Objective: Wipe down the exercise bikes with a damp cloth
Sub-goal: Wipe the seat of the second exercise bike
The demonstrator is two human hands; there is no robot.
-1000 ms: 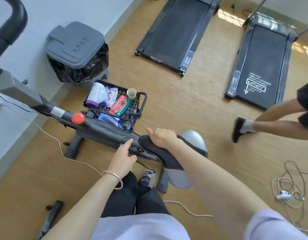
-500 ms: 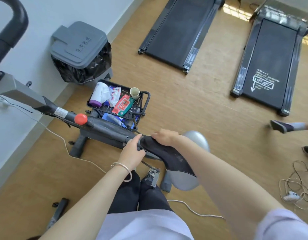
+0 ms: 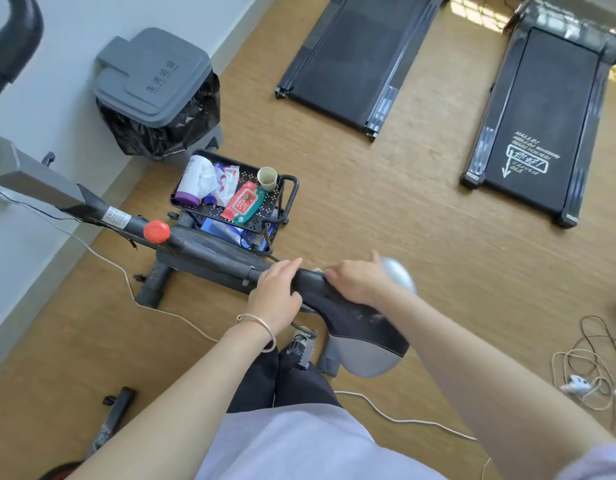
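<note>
The exercise bike's dark frame bar (image 3: 209,252) runs from the upper left to its black and grey saddle (image 3: 362,327) in the middle of the view. A red knob (image 3: 156,231) sits on the bar. My left hand (image 3: 275,292) curls over the bar just in front of the saddle's nose. My right hand (image 3: 355,282) presses down on the front of the saddle. A small bit of white cloth (image 3: 317,270) shows under its fingertips; the rest of the cloth is hidden by the hand.
A black cart (image 3: 290,188) with a wet-wipes pack (image 3: 244,202), a paper cup and a roll stands behind the bike. A grey bin (image 3: 154,81) is by the wall. Two treadmills (image 3: 351,57) (image 3: 541,109) lie beyond. Loose cables (image 3: 590,368) are on the floor at right.
My right hand has slid forward along the saddle's nose and a bit of white cloth now shows under it. Another person's legs at the right have left the view.
</note>
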